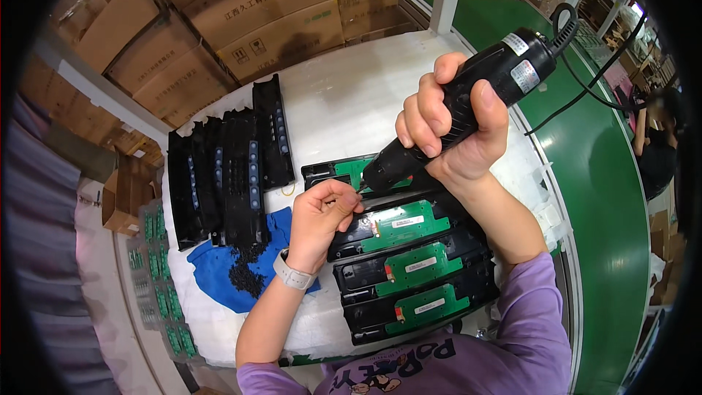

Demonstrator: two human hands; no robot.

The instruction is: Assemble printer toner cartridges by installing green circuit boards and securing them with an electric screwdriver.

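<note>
My right hand (pixel 475 121) is wrapped round a black corded electric screwdriver (pixel 504 73), tilted with its tip down to the left. At that tip my left hand (pixel 320 213) is closed in a pinch, and whatever sits between its fingers is too small to make out. Beneath both hands, several black plastic housings lie in a row, each carrying a green circuit board (pixel 409 228) with a white label. The screwdriver partly hides the farthest board (pixel 357 168). A heap of small black screws (pixel 247 278) rests on a blue cloth (pixel 208 267) left of my left forearm.
Several black housings with blue buttons (pixel 254 175) stand at the left of the white table (pixel 351 73). Stacked cardboard boxes (pixel 270 14) line the back. More green boards (pixel 172 300) lie at the far left. Right of the table runs a green surface (pixel 585 212); another person (pixel 658 150) is beyond it.
</note>
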